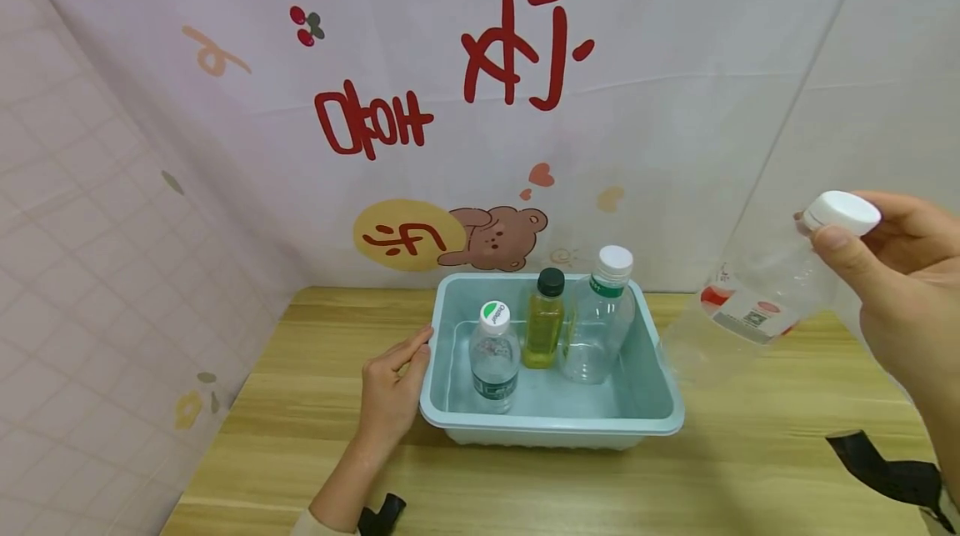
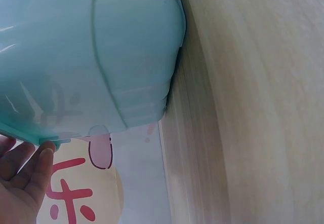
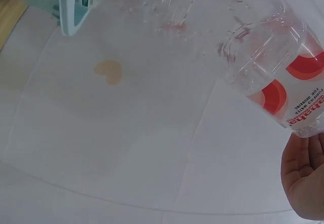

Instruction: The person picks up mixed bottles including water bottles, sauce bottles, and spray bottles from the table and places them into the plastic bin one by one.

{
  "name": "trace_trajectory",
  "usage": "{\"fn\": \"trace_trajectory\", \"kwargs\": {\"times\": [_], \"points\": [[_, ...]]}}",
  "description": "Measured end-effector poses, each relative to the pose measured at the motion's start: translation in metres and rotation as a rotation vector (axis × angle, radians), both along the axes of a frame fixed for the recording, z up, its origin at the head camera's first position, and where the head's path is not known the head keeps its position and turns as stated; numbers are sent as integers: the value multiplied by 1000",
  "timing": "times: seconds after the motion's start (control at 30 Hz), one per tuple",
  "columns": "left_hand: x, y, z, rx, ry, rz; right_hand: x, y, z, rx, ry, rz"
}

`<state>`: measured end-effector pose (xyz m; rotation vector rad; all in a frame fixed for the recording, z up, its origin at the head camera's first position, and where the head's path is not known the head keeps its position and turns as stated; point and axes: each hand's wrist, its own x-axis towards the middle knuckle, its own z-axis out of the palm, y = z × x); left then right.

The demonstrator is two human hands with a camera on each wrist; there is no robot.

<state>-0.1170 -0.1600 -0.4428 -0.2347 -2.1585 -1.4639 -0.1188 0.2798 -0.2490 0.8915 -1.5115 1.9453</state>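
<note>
A large clear plastic bottle [image 1: 750,303] with a white cap and a red-and-white label hangs tilted right of the tub. My right hand [image 1: 900,257] grips it round the neck, just under the cap; in the right wrist view the bottle [image 3: 273,57] slants past the hand [image 3: 306,178]. My left hand [image 1: 393,386] holds the left rim of the light blue tub [image 1: 555,428], its fingertips at the edge. Inside the tub stand a small water bottle [image 1: 495,361], a yellow-green bottle with a black cap [image 1: 545,328] and a big clear bottle with a white cap [image 1: 596,328].
The tub stands on a wood-grain table [image 1: 337,336] near the back wall cloth [image 1: 675,144], which carries red lettering and a bear print. A pale grid-patterned cloth [image 1: 90,269] hangs at the left. Black straps [image 1: 885,469] are near both wrists.
</note>
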Motion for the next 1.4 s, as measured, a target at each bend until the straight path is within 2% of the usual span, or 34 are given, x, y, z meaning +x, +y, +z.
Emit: {"fn": "trace_trajectory", "kwargs": {"times": [0.1, 0.3, 0.47, 0.63, 0.8, 0.9, 1.2, 1.4], "points": [[-1, 0, 1, 1, 9, 1, 2, -13, 2, -2, 0, 6], [-1, 1, 3, 0, 8, -2, 2, -38, -4, 43, -15, -103], [-1, 2, 4, -6, 0, -8, 5, -53, -13, 160, -94, -197], [0, 1, 4, -1, -3, -5, 5, -66, -26, 273, -120, -257], [0, 1, 3, 10, -1, -8, 8, -82, -36, 452, -136, -391], [0, 0, 2, 9, -1, -11, 9, -89, -42, 515, -172, -412], [0, -1, 0, 9, -3, -5, 2, -100, -66, 628, -259, -394], [0, 0, 0, 5, 3, -4, -3, -106, -81, 631, -243, -355]]}}
